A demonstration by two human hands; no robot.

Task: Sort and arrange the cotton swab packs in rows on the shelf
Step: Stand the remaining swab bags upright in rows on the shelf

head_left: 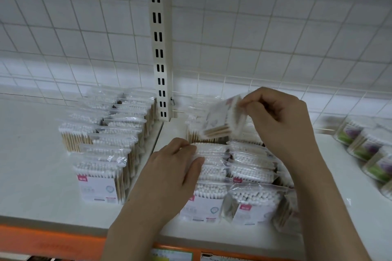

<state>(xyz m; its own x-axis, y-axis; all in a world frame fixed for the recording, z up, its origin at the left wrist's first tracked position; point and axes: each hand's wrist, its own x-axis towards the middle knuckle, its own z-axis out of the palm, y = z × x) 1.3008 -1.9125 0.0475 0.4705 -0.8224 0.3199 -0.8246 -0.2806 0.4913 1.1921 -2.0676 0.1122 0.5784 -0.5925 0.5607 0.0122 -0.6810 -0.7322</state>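
The right hand point(280, 121) pinches a clear plastic pack of wooden-stick cotton swabs point(222, 119), tilted and lifted above the rows right of the slotted cream metal upright point(161, 53). The left hand point(176, 167) rests flat-fingered on those standing packs point(250, 167). Left of the upright, two more rows point(106, 133) stand on the white shelf point(31, 154).
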